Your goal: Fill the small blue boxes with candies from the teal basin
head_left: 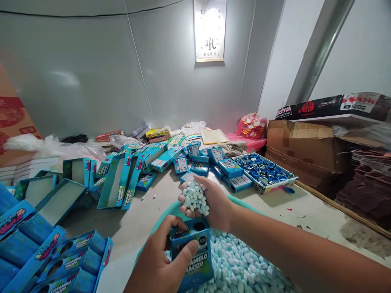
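My left hand (163, 254) is closed around a blue candy box (198, 270) marked "Caramelo Macizo", which stands upright with a round dark hole in its top. Just behind and above that hole, my right hand (218, 205) is cupped palm up. A heap of pale blue and white candies (195, 197) rests in its palm and fingers. Beneath both hands sits a light green basin (166, 212), filled with many loose candies (241, 262) of the same kind. The lower part of the box hides some of them.
Blue boxes with open holes (71, 258) stand in trays at lower left. Empty display cartons (114, 183) lean behind them. Smaller blue boxes (230, 167) are piled at the back. A tray of blue lids (265, 171) sits right, beside a cardboard box (301, 142).
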Available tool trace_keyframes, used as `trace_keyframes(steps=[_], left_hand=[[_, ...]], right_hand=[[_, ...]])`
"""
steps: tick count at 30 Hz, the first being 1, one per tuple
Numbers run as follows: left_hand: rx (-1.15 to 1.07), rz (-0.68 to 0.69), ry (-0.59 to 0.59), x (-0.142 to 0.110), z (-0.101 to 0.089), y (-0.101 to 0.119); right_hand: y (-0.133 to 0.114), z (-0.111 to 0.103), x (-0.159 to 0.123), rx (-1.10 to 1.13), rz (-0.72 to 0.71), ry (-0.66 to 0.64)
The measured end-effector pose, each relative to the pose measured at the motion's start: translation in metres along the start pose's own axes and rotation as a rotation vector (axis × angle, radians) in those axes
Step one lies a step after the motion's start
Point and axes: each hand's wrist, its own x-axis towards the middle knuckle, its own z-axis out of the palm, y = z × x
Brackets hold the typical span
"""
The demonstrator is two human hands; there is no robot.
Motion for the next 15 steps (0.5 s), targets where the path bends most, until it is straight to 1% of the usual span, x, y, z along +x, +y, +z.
trace_keyframes(steps=[3,10,15], left_hand=[[0.011,-0.026,-0.051,0.001,-0.001,-0.001],[-0.002,-0.026,0.026,0.0,0.003,0.009],[-0.019,-0.043,-0.017,-0.005,0.007,0.008]], right_hand=[[0.0,0.003,-0.004,-0.026,-0.037,-0.053],[0.003,0.004,-0.009,-0.175,-0.067,-0.111],[0.006,0.003,-0.009,-0.253,-0.119,-0.121]])
